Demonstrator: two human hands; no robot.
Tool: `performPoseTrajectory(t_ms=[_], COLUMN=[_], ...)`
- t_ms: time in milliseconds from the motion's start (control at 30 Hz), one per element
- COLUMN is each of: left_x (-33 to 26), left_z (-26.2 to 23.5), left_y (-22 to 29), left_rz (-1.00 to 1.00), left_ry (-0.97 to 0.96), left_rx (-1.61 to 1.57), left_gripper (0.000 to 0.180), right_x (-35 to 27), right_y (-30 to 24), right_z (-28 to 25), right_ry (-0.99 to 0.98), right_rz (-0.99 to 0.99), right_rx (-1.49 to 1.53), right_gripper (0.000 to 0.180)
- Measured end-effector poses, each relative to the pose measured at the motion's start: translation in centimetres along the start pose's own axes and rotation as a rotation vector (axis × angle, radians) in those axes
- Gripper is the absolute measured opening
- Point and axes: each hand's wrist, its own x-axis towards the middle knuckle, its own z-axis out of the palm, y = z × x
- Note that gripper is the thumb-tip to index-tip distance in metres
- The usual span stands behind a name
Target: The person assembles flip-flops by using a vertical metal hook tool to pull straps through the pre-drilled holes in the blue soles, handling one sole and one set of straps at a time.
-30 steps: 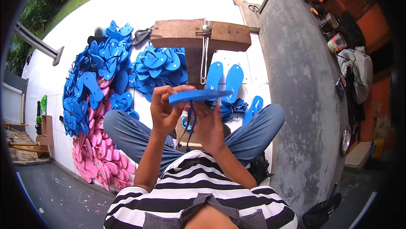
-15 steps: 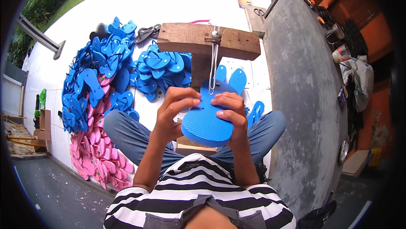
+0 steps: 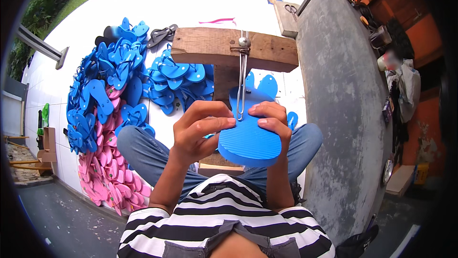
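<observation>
A blue flip-flop sole [image 3: 250, 144] lies across my hands with its ribbed face up, above my crossed legs. My right hand [image 3: 275, 123] is wrapped round its right edge, thumb and fingers on the top face. At the left edge, my left hand [image 3: 199, 127] is closed on the sole, fingertips beside the tip of a long metal wire hook [image 3: 242, 84]. That hook hangs from a wooden T-shaped stand [image 3: 205, 46] and its lower end rests over the sole. Whether the tip passes into a hole is hidden by my fingers.
Blue flip-flops [image 3: 174, 67] lie heaped left of the stand, with pink flip-flops [image 3: 109, 172] nearer me. More blue pieces [image 3: 268, 85] sit behind the sole. A grey ledge [image 3: 338, 115] runs along the right; scissors [image 3: 290, 9] lie on a block [image 3: 285, 22] at its far end.
The sole has shifted right and turned slightly. My left fingertips have moved right to the hook's tip, and my right hand has moved a little right with the sole.
</observation>
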Motion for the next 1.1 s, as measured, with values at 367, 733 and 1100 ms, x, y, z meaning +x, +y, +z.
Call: performPoseTrajectory(t_ms=[367,733,1100], left_x=[1.4,6.4,-7.3], left_z=[-0.4,2.2,3.4], left_y=[2.3,-1.2,-5.1], left_rz=[-0.25,-0.586,-0.786], left_ry=[0.004,0.202,0.03], left_rx=[-0.087,-0.109,0.005], left_gripper=[0.033,0.019,0.026], right_x=[1.4,3.1,-6.8], right_y=[-3.6,2.8,4.0], right_z=[-0.9,3.8,4.3], right_ry=[-0.096,0.309,0.103], right_rz=[0.267,0.402,0.872], right_rx=[-0.029,-0.46,0.074], right_gripper=[0.062,0.062,0.041])
